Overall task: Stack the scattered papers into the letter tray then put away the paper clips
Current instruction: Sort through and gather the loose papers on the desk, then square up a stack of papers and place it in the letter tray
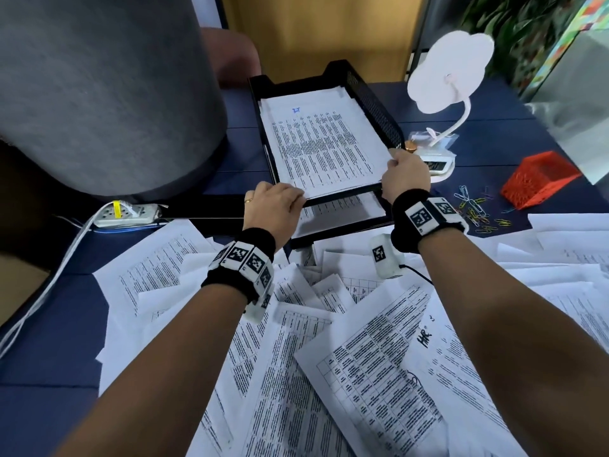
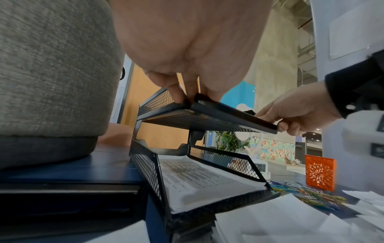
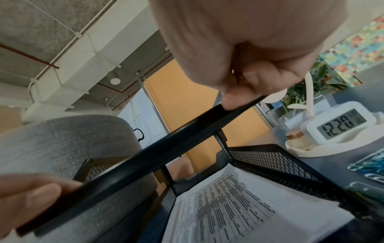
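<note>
A: What are the hands doing?

B: Both are at the front edge of the top shelf of a black mesh letter tray (image 1: 369,94), which has 2 shelves. The left hand (image 1: 273,206) curls its fingers over the front lip at the left corner. The right hand (image 1: 407,174) pinches the lip at the right corner, thumb on top.

A: Is either holding paper?

B: Hard to say. A stack of papers (image 1: 326,143) lies in the top shelf, its near edge right at the fingers, but the wrist views show only the black lip in each grip. A second stack (image 2: 199,177) fills the lower shelf.

A: And the rest of the desk?

B: Many loose printed sheets (image 1: 329,357) cover the blue desk (image 1: 49,324) in front of the tray. To the right, colored paper clips (image 1: 474,209) lie scattered beside an orange mesh box (image 1: 537,179). A white clock (image 3: 340,125) reads 12:20, near a white lamp (image 1: 448,70).
</note>
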A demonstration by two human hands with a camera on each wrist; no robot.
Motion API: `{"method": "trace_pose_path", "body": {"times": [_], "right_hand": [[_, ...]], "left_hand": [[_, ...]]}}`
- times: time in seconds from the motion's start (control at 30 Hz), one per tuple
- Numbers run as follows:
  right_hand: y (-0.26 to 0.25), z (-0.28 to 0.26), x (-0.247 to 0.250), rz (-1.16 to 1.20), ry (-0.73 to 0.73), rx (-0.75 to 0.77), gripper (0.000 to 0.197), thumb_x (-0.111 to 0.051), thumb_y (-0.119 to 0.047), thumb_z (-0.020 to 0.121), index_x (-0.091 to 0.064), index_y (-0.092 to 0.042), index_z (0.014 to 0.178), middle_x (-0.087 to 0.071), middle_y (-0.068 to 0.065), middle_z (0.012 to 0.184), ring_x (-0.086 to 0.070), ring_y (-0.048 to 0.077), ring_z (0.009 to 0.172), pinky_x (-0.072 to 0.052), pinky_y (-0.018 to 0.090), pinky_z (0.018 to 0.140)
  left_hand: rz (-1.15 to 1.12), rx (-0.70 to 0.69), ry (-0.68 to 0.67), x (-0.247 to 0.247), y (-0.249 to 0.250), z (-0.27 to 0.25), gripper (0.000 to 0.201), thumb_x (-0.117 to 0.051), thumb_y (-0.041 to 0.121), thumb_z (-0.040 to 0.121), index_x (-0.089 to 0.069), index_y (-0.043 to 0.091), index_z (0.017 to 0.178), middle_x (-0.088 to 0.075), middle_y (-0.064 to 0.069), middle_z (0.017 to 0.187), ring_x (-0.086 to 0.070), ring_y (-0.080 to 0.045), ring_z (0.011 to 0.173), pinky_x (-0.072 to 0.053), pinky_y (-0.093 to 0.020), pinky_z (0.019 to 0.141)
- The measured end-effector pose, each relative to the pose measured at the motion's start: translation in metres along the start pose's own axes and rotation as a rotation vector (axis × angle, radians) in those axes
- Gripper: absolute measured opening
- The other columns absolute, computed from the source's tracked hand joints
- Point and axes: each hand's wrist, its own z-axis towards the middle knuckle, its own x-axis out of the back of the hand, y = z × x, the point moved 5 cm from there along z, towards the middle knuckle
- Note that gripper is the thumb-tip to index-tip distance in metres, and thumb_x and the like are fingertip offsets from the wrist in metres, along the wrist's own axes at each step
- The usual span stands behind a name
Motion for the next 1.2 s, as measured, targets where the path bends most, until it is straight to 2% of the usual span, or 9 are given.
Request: {"method": "trace_pose_path", "body": {"times": [0.2,0.3,0.4,0.5,0.6,0.73,0.93,1.07,1.2], "right_hand": [[0.000,-0.012,0.001,-0.102,-0.001,0.064,0.033,-0.042,-0.010,0.094,-0.055,0.001,0.123,-0.048,0.021,0.131,-0.051,0.033,0.117,-0.039,0.030,0.095],[0.006,-0.029,-0.003,-0.065,-0.013,0.140,0.032,-0.041,-0.007,0.095,-0.057,0.004,0.120,-0.035,0.022,0.139,-0.047,0.029,0.121,-0.031,0.022,0.099],[0.013,-0.055,-0.008,-0.022,-0.045,0.181,0.036,-0.044,-0.006,0.093,-0.053,0.002,0.127,-0.028,0.022,0.146,-0.040,0.032,0.130,-0.031,0.028,0.106],[0.025,-0.085,-0.010,0.001,-0.097,0.177,0.040,-0.048,-0.007,0.092,-0.052,-0.001,0.131,-0.033,0.021,0.143,-0.047,0.035,0.122,-0.035,0.031,0.103],[0.044,-0.115,-0.016,-0.082,-0.237,0.141,0.038,-0.050,-0.010,0.092,-0.055,-0.007,0.130,-0.044,0.018,0.137,-0.054,0.034,0.113,-0.038,0.031,0.098],[0.073,-0.151,-0.022,-0.183,-0.439,0.048,0.037,-0.049,-0.017,0.095,-0.056,-0.013,0.131,-0.049,0.013,0.137,-0.052,0.029,0.120,-0.038,0.030,0.101],[0.106,-0.190,-0.032,-0.278,-0.550,-0.084,0.036,-0.052,-0.024,0.091,-0.058,-0.024,0.127,-0.054,0.002,0.136,-0.053,0.024,0.121,-0.042,0.035,0.104],[0.109,-0.208,-0.034,-0.427,-0.633,-0.003,0.040,-0.047,-0.029,0.094,-0.050,-0.025,0.134,-0.044,0.004,0.141,-0.042,0.025,0.130,-0.037,0.038,0.108],[0.109,-0.219,-0.033,-0.474,-0.688,0.081,0.050,-0.047,-0.028,0.096,-0.037,-0.021,0.144,-0.029,0.006,0.152,-0.026,0.023,0.141,-0.023,0.035,0.116]], "left_hand": [[-0.003,-0.007,-0.047,-0.001,0.002,-0.012,0.035,-0.036,0.033,0.102,-0.057,0.024,0.128,-0.055,0.011,0.133,-0.042,-0.020,0.112,-0.018,-0.023,0.090],[-0.043,0.023,-0.106,-0.010,-0.003,-0.025,0.043,-0.041,0.032,0.099,-0.041,0.026,0.142,-0.041,0.010,0.147,-0.038,-0.022,0.125,-0.020,-0.036,0.104],[-0.059,0.027,-0.180,-0.016,-0.003,-0.045,0.059,-0.048,0.027,0.095,-0.024,0.026,0.149,-0.021,0.007,0.157,-0.034,-0.023,0.132,-0.022,-0.045,0.108],[-0.097,0.058,-0.213,-0.018,-0.006,-0.068,0.065,-0.052,0.026,0.093,-0.019,0.028,0.150,-0.011,0.006,0.159,-0.030,-0.023,0.135,-0.021,-0.047,0.109],[-0.135,0.093,-0.303,-0.025,-0.013,-0.095,0.061,-0.052,0.025,0.094,-0.025,0.027,0.148,-0.014,0.004,0.159,-0.025,-0.026,0.139,-0.018,-0.048,0.111],[-0.107,0.131,-0.430,-0.036,-0.013,-0.135,0.047,-0.051,0.029,0.095,-0.039,0.027,0.141,-0.023,-0.002,0.156,-0.026,-0.026,0.140,-0.022,-0.048,0.113],[-0.051,0.342,-0.637,-0.064,-0.024,-0.189,0.062,-0.050,0.047,0.091,-0.030,0.021,0.144,-0.031,-0.007,0.151,-0.034,-0.028,0.135,-0.033,-0.051,0.109],[-0.205,0.321,-0.618,-0.066,-0.014,-0.205,0.073,-0.056,0.054,0.085,-0.028,0.023,0.145,-0.031,-0.004,0.152,-0.033,-0.028,0.136,-0.034,-0.050,0.109],[-0.633,0.433,-0.459,-0.059,0.000,-0.206,0.077,-0.067,0.029,0.086,-0.021,0.023,0.147,-0.032,-0.010,0.151,-0.038,-0.029,0.134,-0.035,-0.044,0.109]]}}
